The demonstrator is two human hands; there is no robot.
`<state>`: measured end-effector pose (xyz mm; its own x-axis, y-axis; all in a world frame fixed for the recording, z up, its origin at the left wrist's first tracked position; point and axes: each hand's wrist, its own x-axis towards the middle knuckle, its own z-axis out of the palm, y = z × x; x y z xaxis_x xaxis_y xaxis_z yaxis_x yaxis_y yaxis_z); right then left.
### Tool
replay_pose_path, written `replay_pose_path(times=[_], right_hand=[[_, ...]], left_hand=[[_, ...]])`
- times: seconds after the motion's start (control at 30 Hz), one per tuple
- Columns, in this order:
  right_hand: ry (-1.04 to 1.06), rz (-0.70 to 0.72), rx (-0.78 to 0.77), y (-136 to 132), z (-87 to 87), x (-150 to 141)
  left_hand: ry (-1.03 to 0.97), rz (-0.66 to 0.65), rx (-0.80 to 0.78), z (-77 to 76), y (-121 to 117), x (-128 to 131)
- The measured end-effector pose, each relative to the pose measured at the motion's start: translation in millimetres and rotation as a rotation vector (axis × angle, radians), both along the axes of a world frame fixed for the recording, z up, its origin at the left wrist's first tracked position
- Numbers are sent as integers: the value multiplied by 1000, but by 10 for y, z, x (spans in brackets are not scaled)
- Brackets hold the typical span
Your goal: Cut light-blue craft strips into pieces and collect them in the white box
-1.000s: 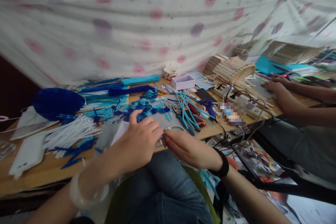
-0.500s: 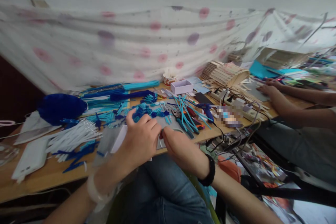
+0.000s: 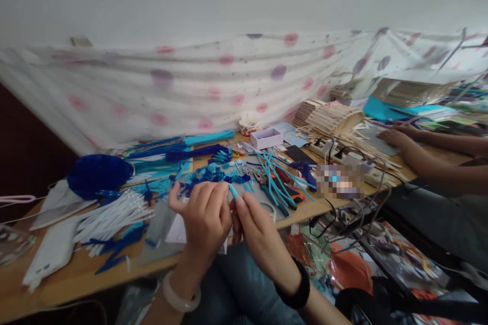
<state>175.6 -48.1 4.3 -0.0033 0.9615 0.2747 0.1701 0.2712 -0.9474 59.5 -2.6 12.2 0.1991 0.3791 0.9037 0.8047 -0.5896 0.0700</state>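
A short light-blue piece of pipe cleaner (image 3: 233,191) shows between my fingertips; most of it is hidden. My left hand (image 3: 208,216) is closed on it, knuckles up, with a white bangle on the wrist. My right hand (image 3: 263,233), wearing a black band, pinches its other side. Beneath and behind my hands lies a grey mat with a white box or card (image 3: 176,231) at the left. Blue pipe cleaner pieces (image 3: 213,175) are heaped just beyond. Long light-blue pipe cleaners (image 3: 272,175) lie over pliers (image 3: 276,200) to the right.
White pipe cleaners (image 3: 112,216), a white phone-like object (image 3: 51,254) and a dark-blue fluffy bundle (image 3: 99,175) lie left. A lilac box (image 3: 267,138) and paper tub (image 3: 248,126) stand behind. Right are a glue gun (image 3: 305,172), power strips (image 3: 373,175), wooden sticks (image 3: 333,114) and another person's arms (image 3: 430,155).
My hands sit slightly lower relative to the table, and the light-blue piece now shows between the fingertips. The view has tilted up a little.
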Motion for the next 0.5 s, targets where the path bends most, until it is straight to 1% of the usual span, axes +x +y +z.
replay_pose_path(times=[0.07, 0.13, 0.2, 0.3, 0.37, 0.5], right_hand=[[49, -29, 39, 3, -23, -62], [32, -55, 87, -1, -14, -108], [31, -30, 106, -5, 9, -123], [45, 42, 111, -6, 28, -100], [35, 63, 116, -8, 19, -78], [-11, 36, 162, -19, 1, -74]], left_hand=[[-92, -10, 11, -23, -18, 47], [-186, -49, -8, -42, -56, 102], [-299, -120, -78, -60, -99, 144], [-471, -221, -244, -84, -139, 145], [-504, -251, -311, -96, -144, 110], [-458, -274, -320, -127, -157, 80]])
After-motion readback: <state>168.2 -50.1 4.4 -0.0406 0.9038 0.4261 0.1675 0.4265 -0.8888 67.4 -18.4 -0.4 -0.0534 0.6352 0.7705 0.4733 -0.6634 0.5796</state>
